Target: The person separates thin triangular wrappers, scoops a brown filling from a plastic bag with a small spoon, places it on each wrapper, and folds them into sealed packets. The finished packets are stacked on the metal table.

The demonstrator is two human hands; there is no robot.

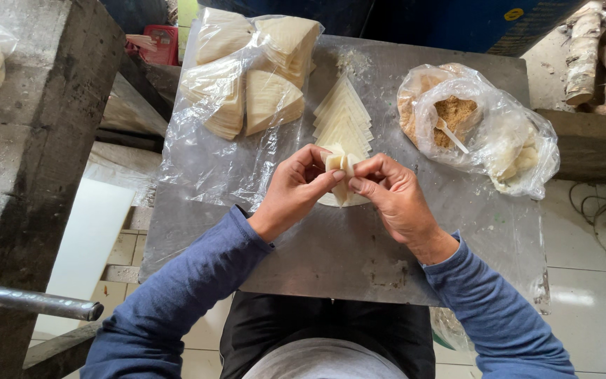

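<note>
Both hands, left hand (294,188) and right hand (391,193), pinch a thin, pale pastry sheet (339,168) between them by its top edges; it looks light, soft and easily torn.

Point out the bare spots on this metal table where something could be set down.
Free: the near metal table between the forearms, and the left strip below the bagged wrapper stacks. Crowded: the far edge, with the fanned wrappers and the filling bag.
</note>
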